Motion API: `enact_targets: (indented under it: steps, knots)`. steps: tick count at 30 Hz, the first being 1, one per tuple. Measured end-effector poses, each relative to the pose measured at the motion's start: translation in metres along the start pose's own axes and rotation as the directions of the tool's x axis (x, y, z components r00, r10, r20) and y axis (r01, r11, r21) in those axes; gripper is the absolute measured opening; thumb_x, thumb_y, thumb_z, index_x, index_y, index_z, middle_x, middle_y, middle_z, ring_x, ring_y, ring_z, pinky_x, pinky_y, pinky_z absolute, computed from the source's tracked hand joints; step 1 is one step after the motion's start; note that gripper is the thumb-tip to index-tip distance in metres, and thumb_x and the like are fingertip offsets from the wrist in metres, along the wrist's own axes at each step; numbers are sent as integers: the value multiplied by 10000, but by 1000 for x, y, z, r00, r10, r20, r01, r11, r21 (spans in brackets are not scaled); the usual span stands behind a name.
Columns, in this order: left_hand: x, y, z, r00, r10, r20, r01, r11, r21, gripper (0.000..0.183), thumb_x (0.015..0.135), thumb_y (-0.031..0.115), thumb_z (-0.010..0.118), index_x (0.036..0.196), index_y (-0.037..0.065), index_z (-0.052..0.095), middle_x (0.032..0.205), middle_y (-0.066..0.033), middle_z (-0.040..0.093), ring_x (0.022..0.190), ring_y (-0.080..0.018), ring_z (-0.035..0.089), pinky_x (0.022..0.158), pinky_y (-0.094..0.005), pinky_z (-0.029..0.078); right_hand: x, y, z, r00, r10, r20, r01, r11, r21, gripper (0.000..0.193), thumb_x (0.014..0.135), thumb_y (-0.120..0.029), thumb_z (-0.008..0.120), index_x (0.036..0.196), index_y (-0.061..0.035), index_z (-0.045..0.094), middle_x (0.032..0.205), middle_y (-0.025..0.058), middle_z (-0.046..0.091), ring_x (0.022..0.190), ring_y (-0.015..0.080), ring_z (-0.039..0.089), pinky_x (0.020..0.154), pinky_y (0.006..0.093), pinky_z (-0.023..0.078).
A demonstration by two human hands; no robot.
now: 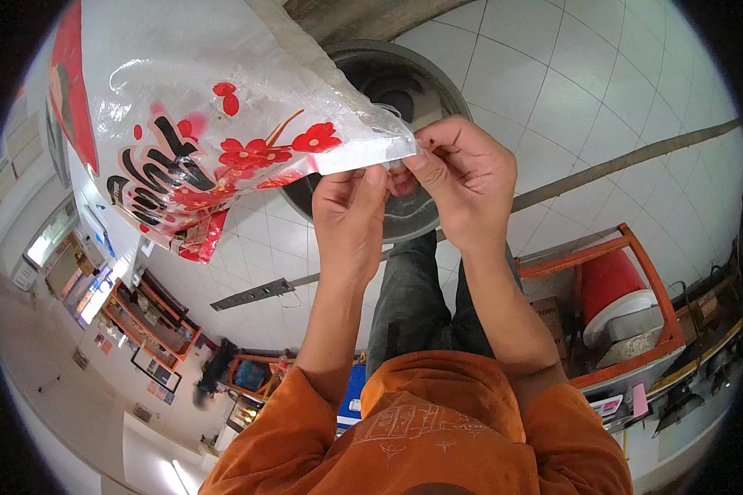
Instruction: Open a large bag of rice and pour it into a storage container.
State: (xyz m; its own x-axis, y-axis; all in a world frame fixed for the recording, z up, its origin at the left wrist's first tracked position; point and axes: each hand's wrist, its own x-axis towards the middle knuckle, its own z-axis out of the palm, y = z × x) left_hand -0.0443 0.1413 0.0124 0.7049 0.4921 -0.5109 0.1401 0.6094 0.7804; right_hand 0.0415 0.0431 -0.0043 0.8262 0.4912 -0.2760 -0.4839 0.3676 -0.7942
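A large white woven plastic sack (281,82) with red flowers and black lettering fills the upper left. Its corner points right, toward my hands. My left hand (351,206) pinches the lower edge near that corner between thumb and fingers. At the corner's tip, my right hand (466,177) is closed with thumb and forefinger on the plastic. Both hands are close together over a round dark tub (450,82), which stands on the floor beyond my legs. The sack hides part of the tub. What the sack holds cannot be seen.
White floor tiles (586,74) lie all around. A long dark strip (627,165) crosses the floor behind my hands, with a flat dark bar (252,294) at its left end. To the right stands an orange-framed cabinet (673,309) with a red container (607,280) and white basins (623,318).
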Motion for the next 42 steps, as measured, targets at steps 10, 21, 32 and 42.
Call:
enact_targets:
  steps: [10,21,32,42]
  knots:
    - [6,-2,0,998,-62,18,63,994,-86,217,969,150,614,1162,53,636,1119,-74,672,1034,-174,628,905,-366,491,5,1,-4,986,-125,109,161,875,-456,176,908,-106,675,809,5,582,685,52,551,615,99,500,546,263,400]
    - [5,16,-22,998,-42,43,43,999,-22,170,932,70,650,1093,20,669,1044,-60,691,936,-133,643,850,-294,505,-31,52,52,900,-335,-279,237,913,-332,180,908,-122,674,802,-3,590,689,55,499,616,155,440,556,284,349]
    - [7,1,-2,993,83,88,-89,994,59,178,923,22,668,1093,-28,651,1026,-57,681,949,-116,626,867,-278,493,-10,6,-2,929,-368,-50,309,842,-443,154,838,-64,705,960,29,685,860,100,653,729,157,586,656,261,459]
    - [1,-3,2,989,135,57,-136,991,17,211,905,14,693,1102,-41,644,1041,-76,680,928,-120,626,828,-255,503,-17,4,7,953,-282,-107,238,921,-309,96,862,26,680,954,56,672,884,106,662,771,133,608,674,225,463]
